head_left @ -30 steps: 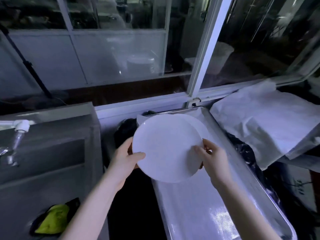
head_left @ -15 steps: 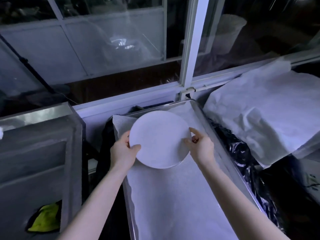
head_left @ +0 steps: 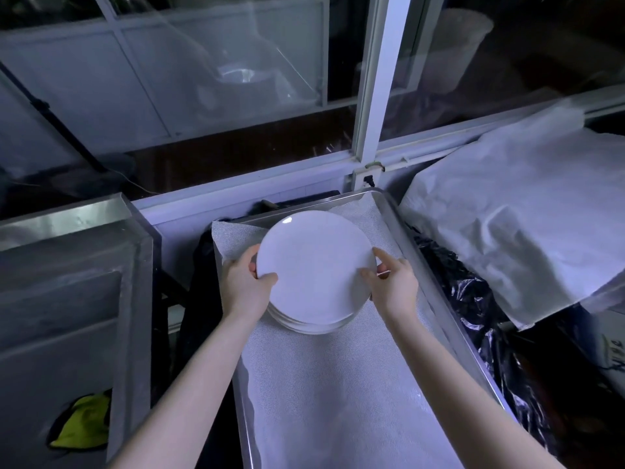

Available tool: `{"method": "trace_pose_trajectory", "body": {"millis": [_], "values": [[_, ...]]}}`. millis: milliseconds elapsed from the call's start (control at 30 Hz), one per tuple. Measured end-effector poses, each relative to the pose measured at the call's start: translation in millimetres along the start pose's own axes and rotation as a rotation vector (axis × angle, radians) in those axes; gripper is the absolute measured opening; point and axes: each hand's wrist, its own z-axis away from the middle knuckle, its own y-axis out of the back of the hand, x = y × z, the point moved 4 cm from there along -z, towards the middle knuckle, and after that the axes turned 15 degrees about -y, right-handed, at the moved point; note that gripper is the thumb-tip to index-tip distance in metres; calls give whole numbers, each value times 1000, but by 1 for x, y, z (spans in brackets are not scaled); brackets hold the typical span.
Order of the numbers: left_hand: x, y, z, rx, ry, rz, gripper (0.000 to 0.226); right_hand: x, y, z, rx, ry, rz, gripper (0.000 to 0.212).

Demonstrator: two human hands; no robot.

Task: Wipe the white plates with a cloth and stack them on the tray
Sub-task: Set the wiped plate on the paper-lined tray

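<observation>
1. We see two bare forearms that reach forward from the near edge of the view, toward the far half of the tray.
2. The left hand grips the left rim of the top plate. Its thumb lies on the upper face and the other fingers curl under the rim.
3. The right hand holds the right rim of the same plate. The thumb is on the upper face and the forefinger stretches along the edge. The other fingers are below and partly hidden.
4. The tray is a long steel one and it runs away from us up to the window frame. A white mesh liner covers its floor, and the far left corner of the liner hangs over the tray's rim.
5. A stack of white plates stands on the liner in the far half of the tray. Only the near edges of these plates show, so we cannot count them.
6. The plate is over the stack, between the two hands, and hides nearly all of it. We cannot tell whether it already rests fully on the stack.
7. Left of the tray stands a steel unit. A yellow cloth lies low at the near left, well apart from both hands.
8. Just beside the tray on the right we see black film, and further right a white sheet covers something bulky.
</observation>
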Motion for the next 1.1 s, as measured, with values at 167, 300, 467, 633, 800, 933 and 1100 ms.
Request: {"method": "trace_pose_trajectory", "body": {"millis": [167,300,467,633,800,933,1100], "values": [[-5,-2,0,-12,-18,-108,58,3,-1,-7,18,29,28,42],[-12,-2,2,-33,-1,-60,61,9,-4,-10,-14,22,52,58],[-20,-11,4,-184,147,146,79,14,-17,-4,-148,73,115,93],[-25,-25,4,-123,207,257,80,18,-24,-5,-169,-21,54,100],[-31,-36,2,-7,258,305,73,19,-30,-6,-175,-154,-135,95],[-36,-39,3,50,335,361,61,19,-33,-4,-97,-152,-118,84],[-33,-41,4,60,354,378,62,19,-35,-2,-42,-135,-125,79]]}}
